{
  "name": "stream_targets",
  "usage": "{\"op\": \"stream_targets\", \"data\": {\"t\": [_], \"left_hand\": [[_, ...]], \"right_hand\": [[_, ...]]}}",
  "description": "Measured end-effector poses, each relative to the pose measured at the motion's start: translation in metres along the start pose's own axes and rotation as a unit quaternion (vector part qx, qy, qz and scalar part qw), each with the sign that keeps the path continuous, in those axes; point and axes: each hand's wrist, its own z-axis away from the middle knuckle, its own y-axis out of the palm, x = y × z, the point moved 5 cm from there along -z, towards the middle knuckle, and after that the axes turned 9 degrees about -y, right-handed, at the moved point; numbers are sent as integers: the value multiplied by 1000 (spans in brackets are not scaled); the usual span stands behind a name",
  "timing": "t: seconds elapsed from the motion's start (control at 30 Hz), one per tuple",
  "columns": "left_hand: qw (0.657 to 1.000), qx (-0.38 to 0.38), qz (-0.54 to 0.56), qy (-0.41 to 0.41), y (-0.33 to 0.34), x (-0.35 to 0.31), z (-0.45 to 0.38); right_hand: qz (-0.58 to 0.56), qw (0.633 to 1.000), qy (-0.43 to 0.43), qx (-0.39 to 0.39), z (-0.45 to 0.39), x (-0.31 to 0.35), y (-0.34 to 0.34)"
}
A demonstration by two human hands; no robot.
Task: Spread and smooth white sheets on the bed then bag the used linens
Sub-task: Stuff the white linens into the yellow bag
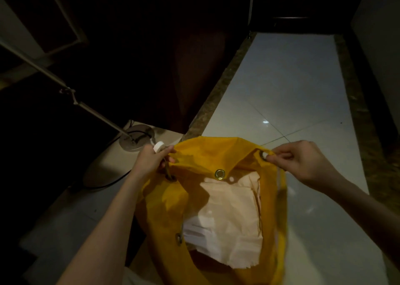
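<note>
A yellow laundry bag (164, 209) with brass eyelets hangs open below me in the head view. Folded white linens (227, 219) lie inside it. My left hand (151, 161) grips the bag's left rim together with a cord and a white round stopper (159, 147). My right hand (303, 159) pinches the right rim at an eyelet (263, 155). The rim is stretched between both hands. The bed is not in view.
A floor lamp's round metal base (136, 138) and slanted pole (54, 76) stand at the left with a black cable. Dark wooden furniture (151, 57) fills the upper left. Glossy white floor tiles (292, 94) run ahead, bordered by brown stone strips.
</note>
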Motion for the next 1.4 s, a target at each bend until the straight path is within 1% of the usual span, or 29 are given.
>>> {"op": "stream_targets", "data": {"t": [0.07,0.13,0.17,0.2,0.27,0.33,0.4,0.47,0.53,0.57,0.63,0.7,0.8,0.87,0.9,0.93,1.0,1.03,1.07,1.1,1.17,1.2,1.23,1.27,1.3,1.33,1.37,1.4], "left_hand": [[999,-27,-1,20,-5,-9,2],[998,-43,2,51,-4,-24,6],[997,-41,9,65,-1,-33,9],[996,-38,20,78,4,-43,13],[994,-22,70,86,17,-62,24],[987,33,142,72,37,-80,34],[969,121,210,45,65,-97,43],[942,200,268,9,94,-112,53],[913,243,327,-21,114,-123,61],[901,254,350,-37,119,-126,62],[882,271,379,-68,121,-127,63],[887,271,365,-82,115,-120,61],[906,226,349,-76,97,-109,53],[904,185,376,-81,82,-103,45],[898,165,399,-85,74,-100,40],[889,146,426,-87,67,-98,36],[867,121,475,-91,56,-96,28],[861,119,487,-90,54,-97,26],[858,123,491,-89,54,-99,27],[858,130,490,-87,57,-101,28],[864,138,478,-78,61,-104,29],[869,134,470,-72,60,-104,30],[878,126,458,-66,59,-102,28],[895,116,427,-55,55,-99,27],[924,103,366,-41,52,-95,27],[956,91,279,-25,49,-92,28],[976,97,194,-14,48,-88,31],[982,133,135,-6,53,-84,35]], "right_hand": [[-69,995,7,67,1,17,7],[-78,987,51,132,-1,15,10],[-69,986,61,141,-4,12,8],[-67,987,60,131,-8,11,5],[-79,995,20,62,-19,17,-4],[-116,993,-33,-2,-29,33,-10],[-149,986,-68,-15,-42,49,-9],[-181,979,-88,-14,-58,64,-5],[-227,969,-92,-26,-73,78,1],[-231,968,-90,-36,-79,81,4],[-230,969,-73,-42,-89,80,12],[-255,966,-33,-28,-92,68,22],[-304,951,50,-30,-82,52,40],[-340,935,86,-47,-71,50,53],[-352,931,88,-39,-68,51,62],[-360,929,86,-6,-64,54,71],[-323,937,60,121,-57,64,95],[-289,937,43,189,-53,70,108],[-259,936,20,239,-49,75,121],[-220,942,-1,255,-47,78,130],[-193,960,-12,202,-50,82,136],[-211,963,-5,166,-52,82,137],[-254,958,4,133,-53,83,136],[-312,945,14,99,-57,84,132],[-370,926,28,72,-60,86,127],[-418,906,43,52,-64,89,118],[-452,889,55,39,-68,91,111],[-478,876,60,30,-72,93,102]]}}
